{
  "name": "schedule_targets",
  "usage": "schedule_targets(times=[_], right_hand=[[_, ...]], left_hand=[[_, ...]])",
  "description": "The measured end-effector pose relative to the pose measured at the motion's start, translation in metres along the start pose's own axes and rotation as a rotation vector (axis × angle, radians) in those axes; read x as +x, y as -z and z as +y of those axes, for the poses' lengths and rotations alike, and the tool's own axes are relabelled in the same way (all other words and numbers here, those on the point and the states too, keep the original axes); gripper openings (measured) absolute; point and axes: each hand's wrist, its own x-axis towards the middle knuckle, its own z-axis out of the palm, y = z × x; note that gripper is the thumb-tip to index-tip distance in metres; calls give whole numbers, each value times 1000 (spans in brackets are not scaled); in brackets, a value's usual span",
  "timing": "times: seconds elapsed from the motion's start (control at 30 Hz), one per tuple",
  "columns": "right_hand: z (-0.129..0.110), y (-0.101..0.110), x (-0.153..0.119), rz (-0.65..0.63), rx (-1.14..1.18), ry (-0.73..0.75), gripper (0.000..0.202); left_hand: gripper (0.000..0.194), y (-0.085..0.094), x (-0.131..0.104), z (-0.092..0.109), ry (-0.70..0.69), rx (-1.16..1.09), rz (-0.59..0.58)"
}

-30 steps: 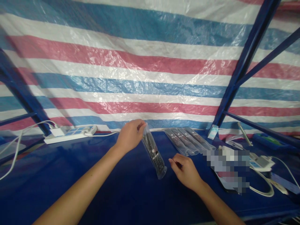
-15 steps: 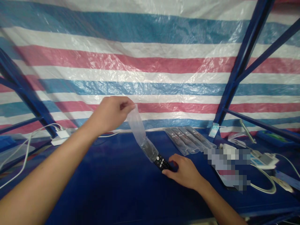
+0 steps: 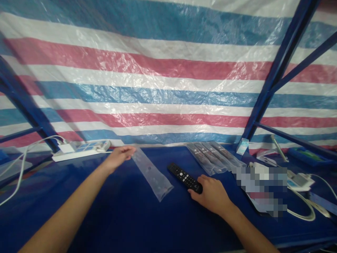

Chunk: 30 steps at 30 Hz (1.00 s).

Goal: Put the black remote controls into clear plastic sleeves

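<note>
My left hand (image 3: 121, 157) pinches the upper end of a clear plastic bag (image 3: 151, 172), which slants down to the right above the blue table. Nothing shows inside the bag. A black remote control (image 3: 184, 176) with white and dark buttons lies to the right of the bag, apart from it. My right hand (image 3: 210, 193) grips the remote's near end between thumb and fingers. Behind the remote, several bagged remotes (image 3: 214, 156) lie side by side.
A white power strip (image 3: 81, 150) with cables is at the back left. At the right are a blurred-out object (image 3: 259, 189), another power strip (image 3: 300, 181), a looped white cable (image 3: 306, 215) and a blue tray (image 3: 308, 156). Blue frame posts and a striped sheet (image 3: 168, 95) stand behind.
The plastic bag has come fully off the remote control. My left hand has moved left and down with the bag; my right hand keeps hold of the remote.
</note>
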Motion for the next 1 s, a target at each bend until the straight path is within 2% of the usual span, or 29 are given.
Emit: schedule_targets(times=[0.07, 0.17, 0.23, 0.33, 0.43, 0.57, 0.83, 0.93, 1.0], right_hand=[[0, -2, 0, 3, -17, -13, 29], [0, -3, 0, -5, -34, -17, 30], [0, -3, -1, -11, -41, -15, 29], [-2, -3, 0, -21, -58, -1, 29], [-9, -3, 2, -33, -76, 23, 28], [-24, -3, 10, -61, -56, 94, 32], [-68, -13, 34, -66, 22, 216, 47], [-62, -6, 38, -9, 27, 200, 55], [-45, 4, 40, 65, -35, 87, 54]], left_hand=[[38, -24, -4, -16, -57, 156, -61], [31, -49, -18, -24, -116, 274, 10], [34, -60, -33, -20, -257, 405, 62], [37, -71, -61, -7, -525, 586, 51], [39, -79, -87, 4, -638, 632, 5], [40, -81, -102, -1, -629, 681, -31], [40, -71, -88, -25, -553, 703, -14], [43, -65, -82, -31, -555, 692, 27], [46, -62, -80, -33, -555, 685, 61]])
